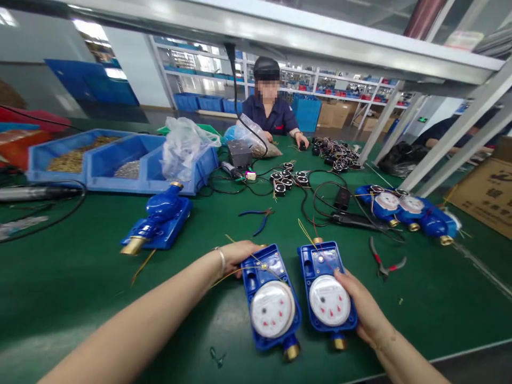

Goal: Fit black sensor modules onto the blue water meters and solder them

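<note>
Two blue water meters with white round dials and brass ends lie side by side in front of me. My left hand (236,256) is closed on the upper left edge of the left water meter (272,309), its fingertips partly hidden behind the housing. My right hand (362,304) grips the right side of the right water meter (329,300), thumb on top by the dial. Thin yellow wires rise from both housings, and a red one from the right. Another blue meter (162,216), dial out of sight, rests on the table to the left.
Blue-handled pliers (258,216) and red-handled cutters (384,264) lie on the green table. Behind are blue parts bins (112,184), small wired black parts (284,181), cables, and more meters (400,205) at right. A person (272,112) sits opposite; a metal shelf crosses overhead.
</note>
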The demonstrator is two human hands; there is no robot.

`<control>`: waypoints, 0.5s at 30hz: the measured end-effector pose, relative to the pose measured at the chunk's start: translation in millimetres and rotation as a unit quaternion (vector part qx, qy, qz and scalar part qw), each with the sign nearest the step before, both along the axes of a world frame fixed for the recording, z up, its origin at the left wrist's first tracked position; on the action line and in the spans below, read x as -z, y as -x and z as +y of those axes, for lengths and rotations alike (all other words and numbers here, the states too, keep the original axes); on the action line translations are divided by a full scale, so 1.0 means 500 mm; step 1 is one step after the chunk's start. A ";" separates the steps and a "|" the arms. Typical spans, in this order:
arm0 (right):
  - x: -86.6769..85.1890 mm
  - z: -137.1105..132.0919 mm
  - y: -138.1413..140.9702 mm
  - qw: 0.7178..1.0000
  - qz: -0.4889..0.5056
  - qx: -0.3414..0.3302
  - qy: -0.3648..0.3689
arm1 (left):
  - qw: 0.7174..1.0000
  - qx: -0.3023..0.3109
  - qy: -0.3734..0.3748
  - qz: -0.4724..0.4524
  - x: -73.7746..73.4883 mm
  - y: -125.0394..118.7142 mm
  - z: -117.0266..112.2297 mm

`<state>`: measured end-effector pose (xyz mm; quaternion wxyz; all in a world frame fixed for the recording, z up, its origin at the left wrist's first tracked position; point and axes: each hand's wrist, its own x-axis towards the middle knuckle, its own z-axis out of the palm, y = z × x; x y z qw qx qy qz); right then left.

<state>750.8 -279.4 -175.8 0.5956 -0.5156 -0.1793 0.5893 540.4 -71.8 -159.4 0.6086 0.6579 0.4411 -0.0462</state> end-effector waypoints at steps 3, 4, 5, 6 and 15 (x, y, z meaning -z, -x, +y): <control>0.013 -0.009 -0.033 1.000 -0.009 0.010 0.009 | 0.998 0.031 0.049 0.000 0.025 -0.084 -0.002; 0.016 -0.011 -0.045 1.000 -0.011 0.012 0.016 | 0.998 0.032 0.053 -0.007 0.029 -0.106 -0.001; 0.017 -0.011 -0.055 1.000 -0.010 0.012 0.022 | 0.998 0.029 0.051 -0.015 0.031 -0.124 0.001; 0.017 -0.012 -0.064 1.000 -0.007 0.009 0.027 | 0.998 0.023 0.046 -0.021 0.033 -0.136 0.003; 0.005 -0.021 -0.100 0.992 0.022 0.005 0.120 | 0.997 -0.071 -0.023 -0.035 0.056 -0.086 -0.059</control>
